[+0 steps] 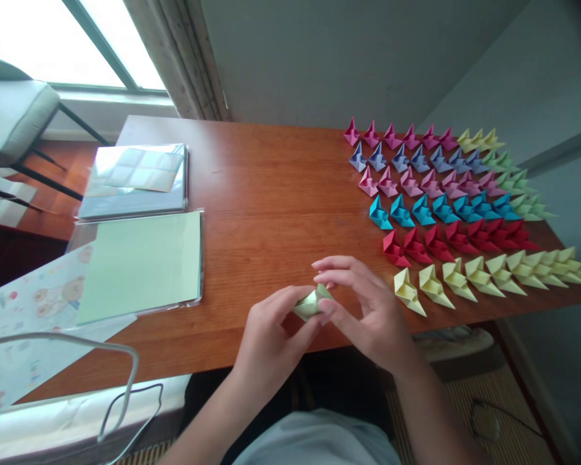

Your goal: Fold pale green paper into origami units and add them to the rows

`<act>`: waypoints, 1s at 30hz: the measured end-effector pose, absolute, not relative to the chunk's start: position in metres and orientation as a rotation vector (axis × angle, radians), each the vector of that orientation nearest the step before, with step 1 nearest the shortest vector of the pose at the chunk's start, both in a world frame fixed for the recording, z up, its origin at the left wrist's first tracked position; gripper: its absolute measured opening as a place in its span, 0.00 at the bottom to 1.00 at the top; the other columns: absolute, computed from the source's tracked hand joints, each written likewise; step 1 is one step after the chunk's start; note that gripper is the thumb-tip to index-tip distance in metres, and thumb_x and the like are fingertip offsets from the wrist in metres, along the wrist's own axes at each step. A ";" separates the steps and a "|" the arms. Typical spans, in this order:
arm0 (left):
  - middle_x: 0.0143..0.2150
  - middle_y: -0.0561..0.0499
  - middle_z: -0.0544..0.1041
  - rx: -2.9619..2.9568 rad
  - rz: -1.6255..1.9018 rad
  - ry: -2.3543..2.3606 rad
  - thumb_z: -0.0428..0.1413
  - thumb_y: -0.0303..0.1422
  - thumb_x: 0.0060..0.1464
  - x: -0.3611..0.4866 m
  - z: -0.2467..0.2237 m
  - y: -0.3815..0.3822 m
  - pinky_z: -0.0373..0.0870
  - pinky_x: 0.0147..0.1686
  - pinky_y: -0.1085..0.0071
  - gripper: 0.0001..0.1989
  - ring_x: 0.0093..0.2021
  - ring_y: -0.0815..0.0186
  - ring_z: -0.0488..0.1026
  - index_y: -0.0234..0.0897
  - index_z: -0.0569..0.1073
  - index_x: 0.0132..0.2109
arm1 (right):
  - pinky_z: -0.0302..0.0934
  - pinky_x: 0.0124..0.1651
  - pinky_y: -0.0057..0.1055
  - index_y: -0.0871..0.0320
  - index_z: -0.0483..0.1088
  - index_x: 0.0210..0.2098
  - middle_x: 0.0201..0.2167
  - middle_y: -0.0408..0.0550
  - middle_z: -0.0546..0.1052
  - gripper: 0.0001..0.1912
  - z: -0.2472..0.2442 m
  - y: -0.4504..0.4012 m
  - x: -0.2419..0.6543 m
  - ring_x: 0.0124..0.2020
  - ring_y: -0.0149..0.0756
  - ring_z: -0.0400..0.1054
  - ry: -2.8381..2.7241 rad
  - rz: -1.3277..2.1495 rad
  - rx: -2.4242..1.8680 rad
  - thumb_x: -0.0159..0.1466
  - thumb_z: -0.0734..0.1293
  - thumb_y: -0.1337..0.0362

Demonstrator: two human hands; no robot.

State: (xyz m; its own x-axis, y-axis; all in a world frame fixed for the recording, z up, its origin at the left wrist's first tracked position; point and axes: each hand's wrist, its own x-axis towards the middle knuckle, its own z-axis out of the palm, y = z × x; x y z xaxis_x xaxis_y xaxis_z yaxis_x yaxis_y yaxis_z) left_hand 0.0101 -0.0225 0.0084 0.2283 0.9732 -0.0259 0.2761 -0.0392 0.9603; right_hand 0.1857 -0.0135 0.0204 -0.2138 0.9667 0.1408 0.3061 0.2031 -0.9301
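A small pale green origami boat is held just above the near edge of the table, between my two hands. My left hand pinches its left end between thumb and fingers. The thumb of my right hand presses on the boat's right end, and its fingers curve over the far side, with the index finger raised clear of the paper. My fingers cover parts of the boat. To the right, nearest my right hand, stands a row of pale yellow origami boats.
Beyond the yellow row are rows of red boats, blue boats, pink boats and purple boats. A pale green paper stack and another packet lie left. A white cable curves at the front left.
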 end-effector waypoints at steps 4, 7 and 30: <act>0.37 0.52 0.81 1.679 0.886 1.234 0.61 0.27 0.58 0.009 0.009 -0.023 0.69 0.36 0.76 0.06 0.34 0.69 0.76 0.38 0.77 0.43 | 0.61 0.61 0.38 0.52 0.76 0.44 0.55 0.48 0.74 0.07 0.028 -0.011 0.191 0.58 0.41 0.67 -1.858 0.970 -1.234 0.65 0.71 0.65; 0.36 0.52 0.81 1.720 0.874 1.235 0.60 0.27 0.58 0.009 0.008 -0.024 0.69 0.36 0.76 0.05 0.34 0.69 0.76 0.37 0.77 0.42 | 0.62 0.61 0.38 0.52 0.75 0.44 0.55 0.48 0.75 0.07 0.029 -0.011 0.194 0.58 0.41 0.67 -1.900 0.977 -1.218 0.65 0.71 0.65; 0.29 0.54 0.76 1.111 0.881 1.131 0.64 0.36 0.55 0.007 0.009 -0.021 0.67 0.29 0.77 0.08 0.29 0.70 0.69 0.35 0.78 0.36 | 0.68 0.46 0.33 0.52 0.75 0.45 0.42 0.46 0.78 0.07 0.023 -0.014 0.183 0.43 0.36 0.73 -1.343 1.153 -1.358 0.70 0.66 0.61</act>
